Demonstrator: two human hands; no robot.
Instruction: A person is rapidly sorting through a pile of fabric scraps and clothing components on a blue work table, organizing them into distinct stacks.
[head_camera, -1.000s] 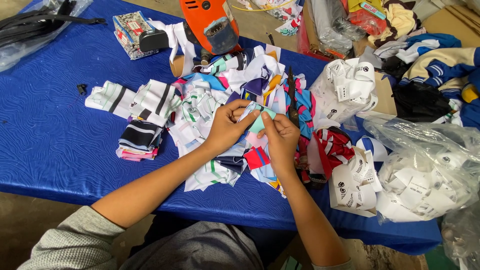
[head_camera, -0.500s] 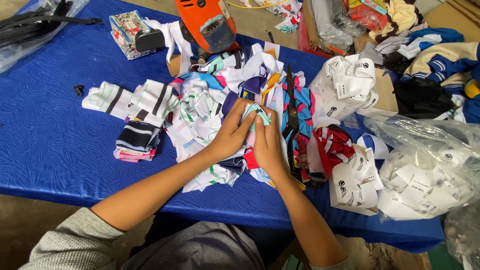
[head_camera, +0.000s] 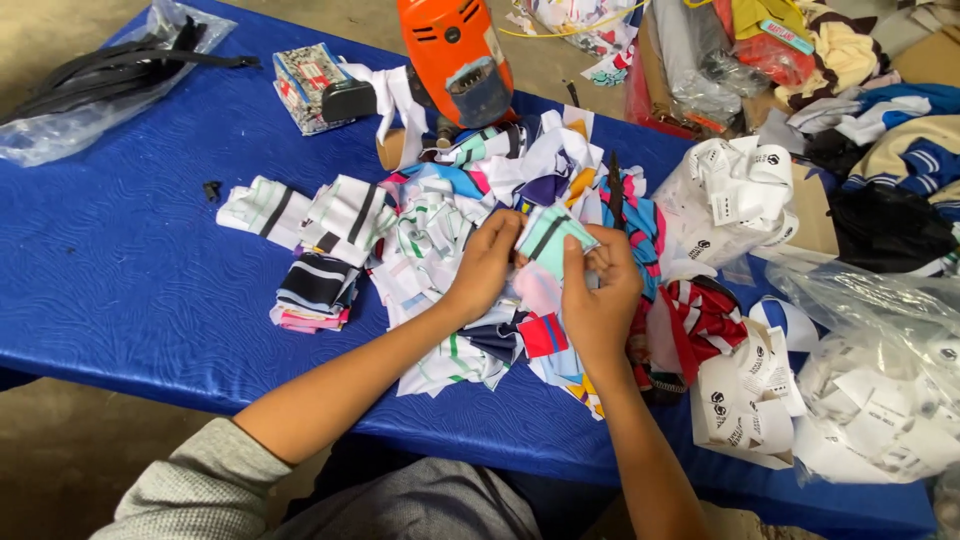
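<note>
My left hand (head_camera: 487, 266) and my right hand (head_camera: 600, 290) hold up a small mint-green fabric piece with dark stripes (head_camera: 553, 238) between their fingertips. They hover just above a heap of mixed coloured fabric scraps (head_camera: 450, 230) in the middle of the blue table (head_camera: 130, 270). A pink scrap (head_camera: 538, 288) shows below the held piece, between my hands; whether a hand grips it I cannot tell.
An orange machine (head_camera: 455, 55) stands at the table's far edge beside a printed box (head_camera: 305, 85). Folded striped pieces (head_camera: 315, 290) lie left of the heap. White paper tags (head_camera: 735, 190) and clear bags of tags (head_camera: 890, 400) sit right. A plastic bag with black straps (head_camera: 100, 90) lies far left.
My hands pressed down on the heap, then rose again with the mint-green striped piece held between them. The camera has shifted slightly.
</note>
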